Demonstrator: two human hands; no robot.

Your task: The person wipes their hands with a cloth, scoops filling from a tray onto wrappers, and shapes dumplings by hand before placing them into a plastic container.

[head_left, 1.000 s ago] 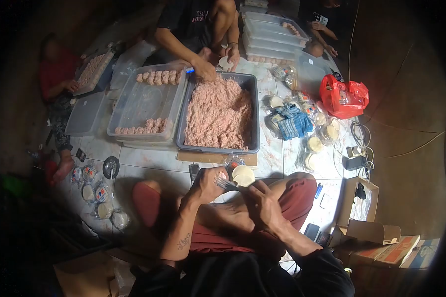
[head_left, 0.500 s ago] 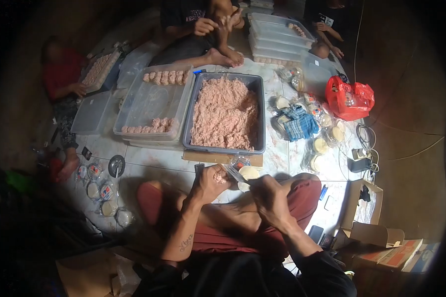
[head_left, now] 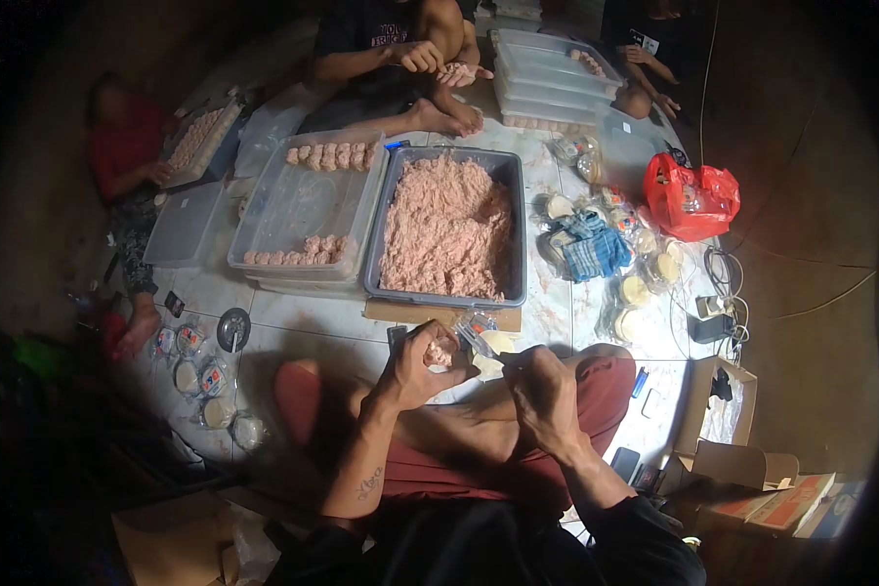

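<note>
red plastic bag [head_left: 691,200], kinda crinkly | blue cloth [head_left: 593,248] all bunched up nearby | messy cables [head_left: 723,254] by a black adapter [head_left: 711,327]

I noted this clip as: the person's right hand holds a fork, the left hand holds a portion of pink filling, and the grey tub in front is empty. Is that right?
Not quite: the grey tub is not empty. The head view shows a large mass of pink filling in it. The rest stands.

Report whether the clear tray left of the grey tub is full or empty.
Partly filled: pink dumplings line the far and near ends of the clear tray, leaving its middle bare.
</note>
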